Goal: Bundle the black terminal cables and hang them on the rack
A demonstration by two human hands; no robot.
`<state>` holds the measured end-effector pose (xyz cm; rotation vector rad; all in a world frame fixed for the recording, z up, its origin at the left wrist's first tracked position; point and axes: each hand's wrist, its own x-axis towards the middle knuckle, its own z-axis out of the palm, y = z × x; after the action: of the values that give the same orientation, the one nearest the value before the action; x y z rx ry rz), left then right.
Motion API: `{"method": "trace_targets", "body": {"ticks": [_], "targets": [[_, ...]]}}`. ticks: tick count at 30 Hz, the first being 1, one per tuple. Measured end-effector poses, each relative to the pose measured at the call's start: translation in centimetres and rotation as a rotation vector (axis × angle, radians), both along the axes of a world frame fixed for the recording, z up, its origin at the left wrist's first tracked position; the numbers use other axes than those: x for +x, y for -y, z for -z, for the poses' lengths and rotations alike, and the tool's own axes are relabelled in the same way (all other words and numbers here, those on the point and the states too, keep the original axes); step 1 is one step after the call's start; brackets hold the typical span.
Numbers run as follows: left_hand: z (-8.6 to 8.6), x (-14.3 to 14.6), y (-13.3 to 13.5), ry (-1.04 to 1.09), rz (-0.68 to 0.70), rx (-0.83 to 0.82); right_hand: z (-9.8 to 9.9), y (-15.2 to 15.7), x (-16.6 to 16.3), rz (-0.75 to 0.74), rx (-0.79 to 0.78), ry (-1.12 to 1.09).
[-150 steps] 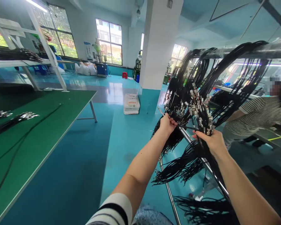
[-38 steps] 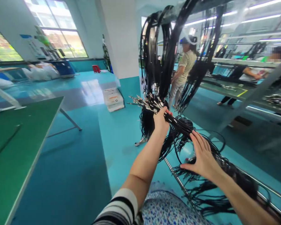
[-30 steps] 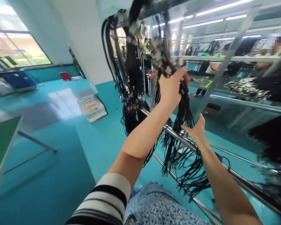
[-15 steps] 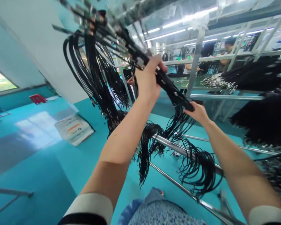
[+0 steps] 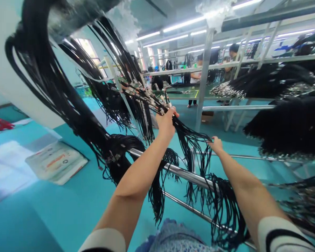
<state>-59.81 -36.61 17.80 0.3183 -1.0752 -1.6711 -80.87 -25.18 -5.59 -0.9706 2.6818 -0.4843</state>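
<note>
My left hand [image 5: 166, 122] is closed around a bundle of black cables [image 5: 186, 131] near their light metal-tipped connector ends [image 5: 149, 98], which fan out up and to the left. Further right, my right hand [image 5: 216, 144] pinches some strands of the same bundle, and loose lengths dangle between the two hands. Below them runs a shiny metal rail [image 5: 183, 172] with more black cables [image 5: 225, 199] draped over it. A thick hank of black cables [image 5: 49, 80] hangs from an upper bar on the left.
Heaps of black cables [image 5: 294, 122] lie on a rack to the right. A metal post [image 5: 203, 77] stands ahead. On the blue floor at left lies a printed sack [image 5: 57, 161], with a red object [image 5: 2, 125] beyond. People [image 5: 233, 57] stand at benches behind.
Both hands have come down with the cable bundle. Its connector ends dropped from the top of the view to the middle, and the strands between my hands now hang loosely. The view turned slightly.
</note>
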Motion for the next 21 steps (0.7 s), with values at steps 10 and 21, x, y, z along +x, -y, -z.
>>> {"method": "trace_targets", "body": {"ticks": [10, 21], "targets": [[-4.0, -2.2, 1.2, -0.068, 0.012, -0.021, 2.7, 2.9, 2.0, -0.244, 0.328, 0.421], [-5.6, -2.1, 3.0, -0.047, -0.079, -0.025, -0.7, 1.1, 7.6, -0.471, 0.438, 0.954]]}}
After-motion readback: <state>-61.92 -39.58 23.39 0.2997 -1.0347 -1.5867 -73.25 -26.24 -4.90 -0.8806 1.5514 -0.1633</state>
